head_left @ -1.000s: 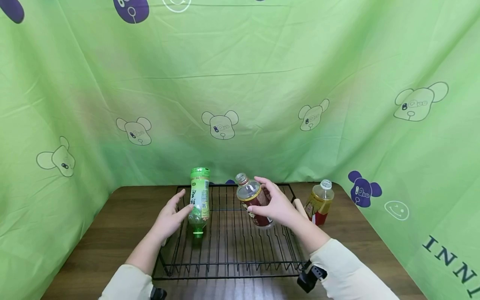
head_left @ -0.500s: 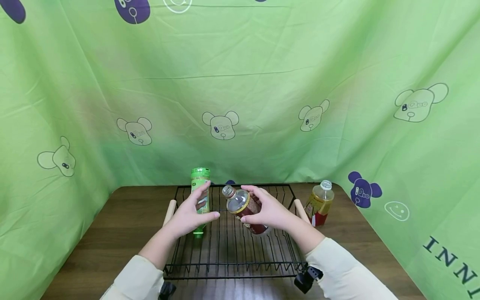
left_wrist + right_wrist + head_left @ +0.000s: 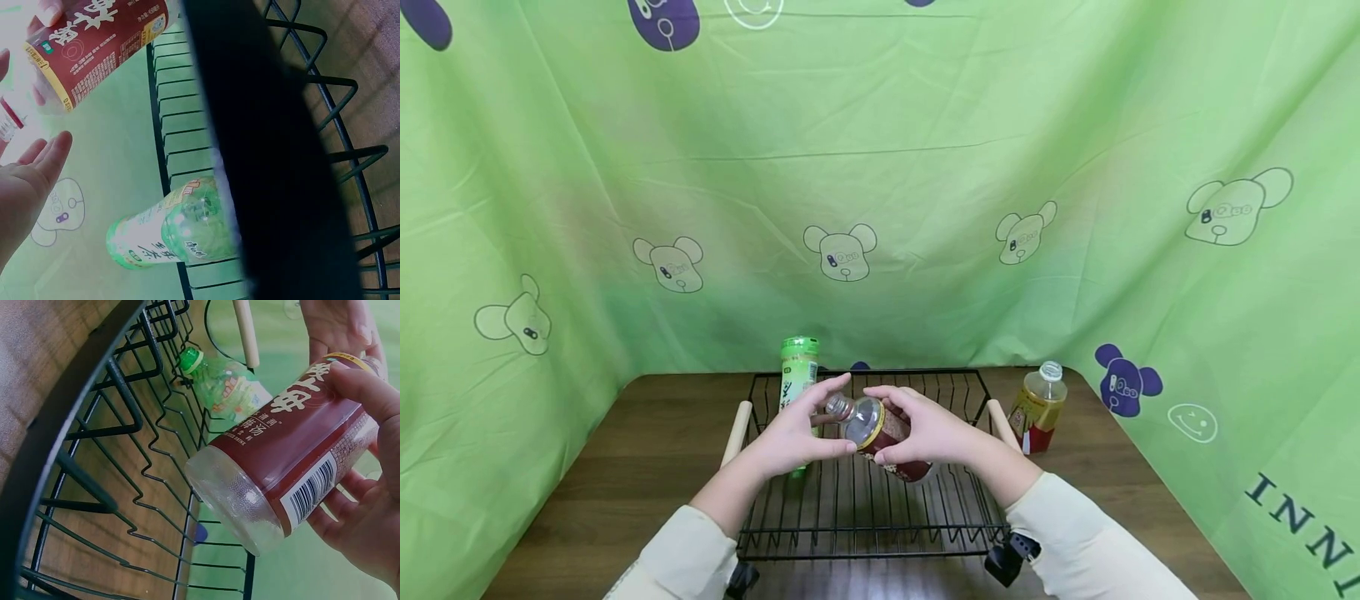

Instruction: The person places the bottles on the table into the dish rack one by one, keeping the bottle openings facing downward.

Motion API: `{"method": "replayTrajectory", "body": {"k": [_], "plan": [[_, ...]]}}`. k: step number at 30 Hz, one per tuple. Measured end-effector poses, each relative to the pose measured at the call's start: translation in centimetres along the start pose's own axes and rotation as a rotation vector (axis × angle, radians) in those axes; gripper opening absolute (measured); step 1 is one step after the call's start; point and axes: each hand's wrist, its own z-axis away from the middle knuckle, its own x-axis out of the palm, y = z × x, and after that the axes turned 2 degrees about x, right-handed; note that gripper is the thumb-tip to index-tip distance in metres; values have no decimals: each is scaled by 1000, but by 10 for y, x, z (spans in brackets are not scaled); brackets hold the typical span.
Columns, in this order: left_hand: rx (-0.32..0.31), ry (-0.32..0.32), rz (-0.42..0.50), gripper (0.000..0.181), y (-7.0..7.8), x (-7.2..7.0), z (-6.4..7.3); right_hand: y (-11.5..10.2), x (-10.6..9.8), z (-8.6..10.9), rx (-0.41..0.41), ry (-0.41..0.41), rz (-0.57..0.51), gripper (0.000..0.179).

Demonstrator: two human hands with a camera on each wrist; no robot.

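My right hand [image 3: 921, 429] grips a clear plastic bottle with a dark red label [image 3: 294, 431] round its body, tilted so its uncapped neck points up and left. My left hand [image 3: 797, 429] is spread around the neck end, fingers and thumb apart; in the left wrist view the fingers [image 3: 53, 159] show a gap to the bottle. A green-tinted bottle [image 3: 181, 228] with a green cap lies on the black wire rack [image 3: 868, 529], cap toward me, partly hidden behind my left hand in the head view.
An uncapped bottle with a yellow and red label [image 3: 1039, 408] stands on the wooden table [image 3: 587, 475] right of the rack. Pale wooden handles [image 3: 737, 433] flank the rack. A green printed cloth [image 3: 880, 183] hangs behind and at both sides.
My right hand has carried the red-labelled bottle left and slightly down, tilting it further. My left hand has moved right, from beside the green bottle to the held bottle's neck.
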Motion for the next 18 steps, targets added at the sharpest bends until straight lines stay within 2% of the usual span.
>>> {"method": "replayTrajectory", "body": {"k": [5, 12, 18], "plan": [[2, -14, -19, 80, -1, 2, -1, -3, 0, 0, -11, -16, 19, 85], [-1, 0, -104, 65, -4, 4, 0, -5, -1, -1, -34, -56, 29, 85], [-9, 2, -137, 58, -5, 4, 0, -6, -1, -3, -25, -88, 50, 86]]}}
